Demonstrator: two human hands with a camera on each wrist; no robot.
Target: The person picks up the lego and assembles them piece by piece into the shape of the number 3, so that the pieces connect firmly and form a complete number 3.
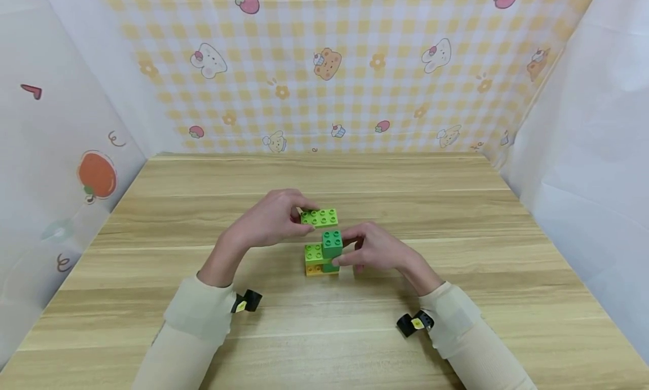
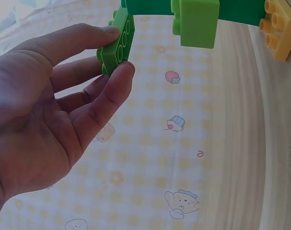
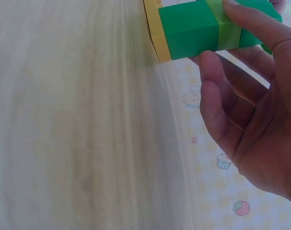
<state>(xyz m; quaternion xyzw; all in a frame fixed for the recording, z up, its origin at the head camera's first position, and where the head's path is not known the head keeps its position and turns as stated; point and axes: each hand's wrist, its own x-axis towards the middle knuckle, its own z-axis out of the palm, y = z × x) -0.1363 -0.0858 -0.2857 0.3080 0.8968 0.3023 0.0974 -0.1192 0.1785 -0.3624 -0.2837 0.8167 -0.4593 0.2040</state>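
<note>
My left hand [image 1: 269, 218] pinches a lime-green eight-stud toy building brick [image 1: 324, 218] between thumb and fingers. In the left wrist view this lime brick [image 2: 119, 43] shows its studs toward the palm and its hollow side outward. Just nearer to me stands a stack of bricks on the table. Its top is a green brick [image 1: 332, 249], over a second lime brick [image 1: 313, 256]. Beneath that come a lower green brick [image 3: 191, 31] and a yellow base brick [image 1: 314, 270]. My right hand [image 1: 377, 248] grips the stack from the right, thumb near the lime layer.
The wooden table [image 1: 324, 333] reaches back to a yellow checked cloth [image 1: 304, 108] with cartoon prints. White cloth walls [image 1: 583, 181] stand at both sides. Each sleeve cuff carries a small black device [image 1: 252, 301].
</note>
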